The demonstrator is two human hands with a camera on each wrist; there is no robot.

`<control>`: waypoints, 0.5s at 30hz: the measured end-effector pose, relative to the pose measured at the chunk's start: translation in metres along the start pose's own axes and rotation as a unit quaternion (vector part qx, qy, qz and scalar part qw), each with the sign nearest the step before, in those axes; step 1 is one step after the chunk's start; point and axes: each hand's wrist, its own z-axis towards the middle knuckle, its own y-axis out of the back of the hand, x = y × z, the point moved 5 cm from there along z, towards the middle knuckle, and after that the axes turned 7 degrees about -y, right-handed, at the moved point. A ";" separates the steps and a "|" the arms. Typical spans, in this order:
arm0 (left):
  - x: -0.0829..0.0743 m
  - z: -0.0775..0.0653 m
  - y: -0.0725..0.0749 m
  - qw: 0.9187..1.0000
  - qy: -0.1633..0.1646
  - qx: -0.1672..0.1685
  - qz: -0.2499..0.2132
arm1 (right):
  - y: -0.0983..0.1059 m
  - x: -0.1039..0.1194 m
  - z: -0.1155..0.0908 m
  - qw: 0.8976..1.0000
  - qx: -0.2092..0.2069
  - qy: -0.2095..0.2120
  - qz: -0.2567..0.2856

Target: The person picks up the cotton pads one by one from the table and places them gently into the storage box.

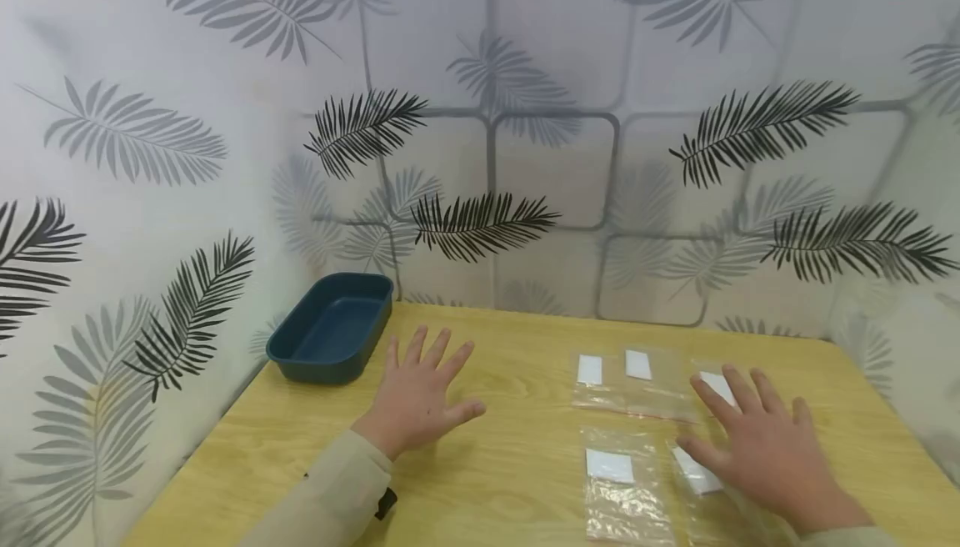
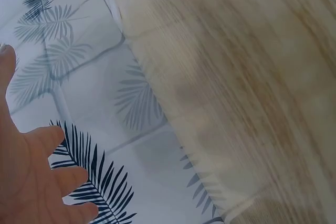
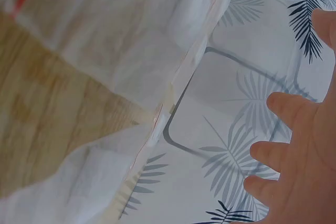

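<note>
My left hand (image 1: 415, 401) is spread flat, palm down, over the wood-grain table, just right of a dark blue tray (image 1: 326, 373). In the left wrist view, that hand's fingers (image 2: 71, 182) hold nothing. On the right half of the table lie several clear zip bags (image 1: 630, 509) with red seal lines and white rectangles (image 1: 610, 466) in or on them. My right hand (image 1: 772, 455), fingers spread, is over the rightmost bags and partly hides them. No bag is in its grasp; the right wrist view has clear plastic (image 3: 115, 30) beside the fingers (image 3: 270, 156).
The wood-grain table (image 1: 495, 447) meets a wall covering (image 1: 555, 172) with grey and black leaf prints at its back edge. The same print covers the left and right sides. The blue tray stands in the back left corner by the wall.
</note>
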 end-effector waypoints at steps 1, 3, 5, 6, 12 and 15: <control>-0.001 -0.001 0.000 1.000 0.000 0.002 0.002 | 0.000 0.001 0.000 1.000 -0.003 0.002 -0.001; -0.002 -0.002 0.001 1.000 -0.002 0.001 0.003 | -0.001 0.001 -0.001 1.000 -0.005 0.005 -0.003; -0.002 -0.003 0.001 1.000 -0.004 -0.004 0.005 | -0.001 0.001 -0.001 1.000 -0.010 0.005 0.001; -0.002 -0.003 0.002 1.000 -0.005 -0.009 0.005 | -0.001 0.001 -0.001 1.000 -0.011 0.005 0.001; -0.001 -0.004 0.002 1.000 0.000 -0.012 -0.006 | -0.002 0.003 -0.002 1.000 -0.010 0.000 -0.004; -0.001 -0.004 0.002 1.000 0.001 -0.005 -0.007 | -0.002 0.004 -0.002 1.000 -0.008 -0.001 -0.007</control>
